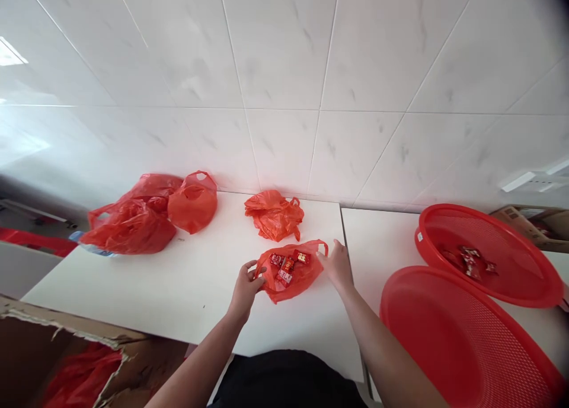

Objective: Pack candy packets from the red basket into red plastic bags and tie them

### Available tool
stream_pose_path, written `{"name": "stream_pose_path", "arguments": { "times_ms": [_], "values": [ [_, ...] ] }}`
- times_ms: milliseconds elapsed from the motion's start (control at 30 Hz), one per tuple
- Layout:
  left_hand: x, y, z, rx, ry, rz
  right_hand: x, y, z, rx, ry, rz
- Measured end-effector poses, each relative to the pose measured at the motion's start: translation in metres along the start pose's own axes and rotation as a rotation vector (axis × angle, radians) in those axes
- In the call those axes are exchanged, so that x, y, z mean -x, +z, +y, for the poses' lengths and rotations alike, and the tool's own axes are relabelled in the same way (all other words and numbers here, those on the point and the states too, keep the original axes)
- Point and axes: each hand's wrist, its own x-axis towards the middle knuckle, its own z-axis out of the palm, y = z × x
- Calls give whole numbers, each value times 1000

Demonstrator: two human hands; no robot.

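Observation:
A small red plastic bag [291, 276] with several wrapped candies [287, 264] inside lies on the white table [178, 283] in front of me. My left hand [245, 286] pinches the bag's left edge, fingers closed on the plastic. On the other side, my right hand [338, 265] grips the bag's right handle. The bag is stretched open between the two hands.
A crumpled red bag [273, 215] lies just behind. Larger filled red bags [146, 215] sit at the back left. Two round red mesh baskets stand at the right, the far one [528, 289] holding a few candies, the near one [462, 343] bare. A torn cardboard box [66, 354] is at lower left.

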Motion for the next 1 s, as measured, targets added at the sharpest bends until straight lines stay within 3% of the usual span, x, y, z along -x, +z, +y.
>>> {"name": "stream_pose_path", "arguments": {
  "times_ms": [133,267,367,467,567,733,833,1000],
  "values": [
    [-13,2,17,-38,78,-13,-18,-5,-17,-51,-31,-168],
    [-23,1,52,-53,294,57,-18,-36,-47,-254,-227,-164],
    [-24,-5,69,-85,370,101,-8,-57,-58,-445,-321,-255],
    [-23,-10,72,-89,315,122,4,-71,-61,-487,-246,-276],
    [-22,-14,70,-66,291,136,16,-80,-69,-630,-274,-305],
    [-19,-19,75,6,256,119,29,-93,-95,-587,-296,-331],
    [-13,-18,86,1,294,79,35,-97,-105,-677,-318,-332],
    [9,-8,112,-155,414,-47,36,-88,-98,-918,-168,-267]
  ]
}}
